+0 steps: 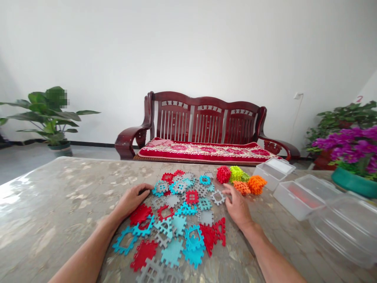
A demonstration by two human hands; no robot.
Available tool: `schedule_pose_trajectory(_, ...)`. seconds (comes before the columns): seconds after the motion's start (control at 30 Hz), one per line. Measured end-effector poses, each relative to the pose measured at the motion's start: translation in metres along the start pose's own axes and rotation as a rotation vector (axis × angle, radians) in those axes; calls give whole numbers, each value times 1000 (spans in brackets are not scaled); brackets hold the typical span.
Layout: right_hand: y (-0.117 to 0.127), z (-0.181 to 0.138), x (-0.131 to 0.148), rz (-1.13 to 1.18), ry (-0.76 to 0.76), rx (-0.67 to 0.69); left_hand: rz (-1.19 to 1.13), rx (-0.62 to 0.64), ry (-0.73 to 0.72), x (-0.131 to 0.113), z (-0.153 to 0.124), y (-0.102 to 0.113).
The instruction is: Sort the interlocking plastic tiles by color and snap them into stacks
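Fingers of my left hand (134, 199) are loosely curled and slightly parted beside the left edge of the notched flat pieces (179, 225), gripping nothing I can see. Those red, blue, teal and grey pieces lie scattered and overlapping on the bench (73, 196), mostly between my hands. My right hand (240, 208) has thumb and forefinger apart at a grey frame piece (214, 196); I cannot tell whether they touch it. Just beyond sits a red bumpy cluster (224, 174).
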State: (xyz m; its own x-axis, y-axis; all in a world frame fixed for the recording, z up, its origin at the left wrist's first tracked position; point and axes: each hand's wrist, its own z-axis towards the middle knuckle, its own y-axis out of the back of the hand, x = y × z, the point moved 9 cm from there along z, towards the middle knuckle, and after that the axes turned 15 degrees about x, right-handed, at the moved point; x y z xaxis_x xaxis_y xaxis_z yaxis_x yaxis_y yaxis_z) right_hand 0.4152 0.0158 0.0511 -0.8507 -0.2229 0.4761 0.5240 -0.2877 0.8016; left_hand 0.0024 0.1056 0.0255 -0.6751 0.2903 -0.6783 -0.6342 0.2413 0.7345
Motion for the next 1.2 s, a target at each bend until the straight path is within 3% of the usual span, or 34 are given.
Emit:
schedule_pose_trajectory(0.17,1,-1,6,-47,17,29,-7,-12,3,-1,-1,1)
schedule_pose_trajectory(0.43,-15,-1,32,-174,53,261,-11,8,-13,1,0,-1)
schedule_pose_trajectory(0.73,0,0,56,-278,28,299,-19,1,2,-3,-2,1)
schedule_pose_trajectory(0.97,-8,24,44,-104,-6,178,-27,-2,5,0,-1,1)
schedule_pose_trajectory(1.2,-32,61,62,-210,-33,287,-15,0,6,2,2,1)
